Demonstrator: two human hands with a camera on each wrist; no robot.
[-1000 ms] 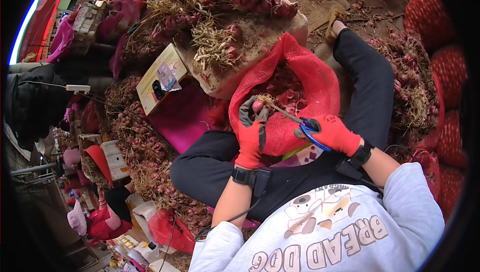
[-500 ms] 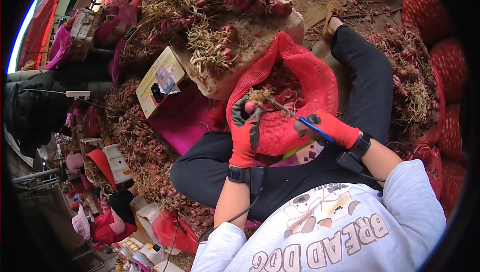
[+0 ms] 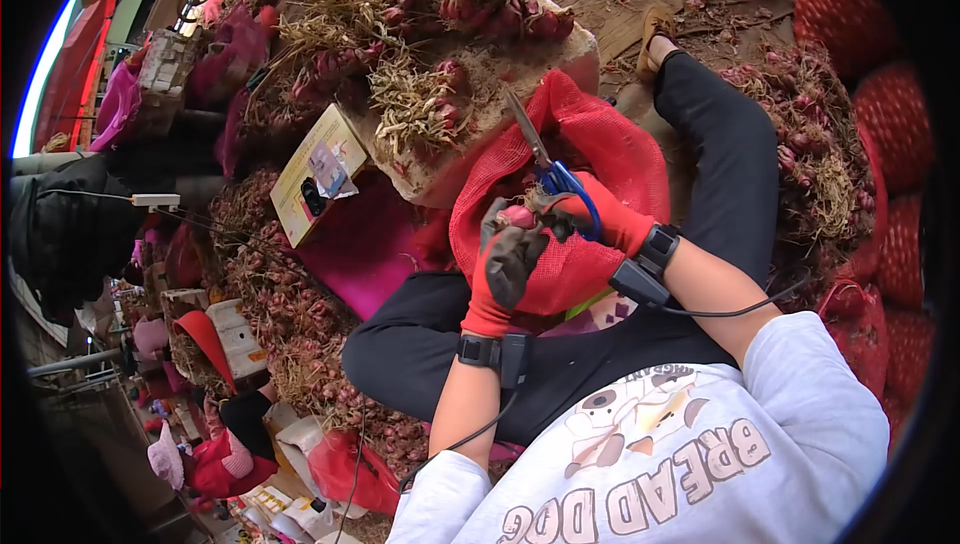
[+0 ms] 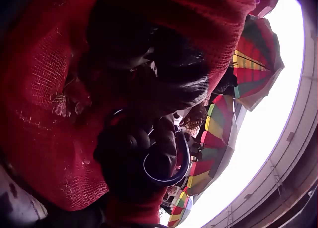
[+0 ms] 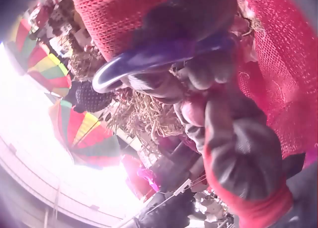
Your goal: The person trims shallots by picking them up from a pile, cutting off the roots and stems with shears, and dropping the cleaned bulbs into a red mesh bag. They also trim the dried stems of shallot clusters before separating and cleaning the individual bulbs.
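Observation:
In the head view my left hand [image 3: 505, 262], in a red glove with a grey palm, holds a pink shallot [image 3: 516, 216] between thumb and fingers. My right hand [image 3: 608, 214], gloved alike, keeps the blue-handled scissors [image 3: 560, 182] hooked on its fingers, blades pointing up and away from the shallot. Its fingertips meet the left hand's at the shallot. Both hands are over the open red mesh bag [image 3: 630, 154], where loose papery skins lie. The right wrist view shows the shallot [image 5: 194, 112] close up between the gloved fingers.
A pale block [image 3: 425, 179] beyond the bag bears bunches of dried shallots [image 3: 415, 109]. Left of it stands a yellow board [image 3: 290, 194] with small items on it. Shallot heaps [image 3: 810, 154] lie on both sides; full red sacks [image 3: 890, 124] line the right. Another person [image 3: 225, 454] sits far left.
The right hand has come left to the left hand and its fingers now reach the shallot. The scissors' blades have swung from beside the shallot to point up and away.

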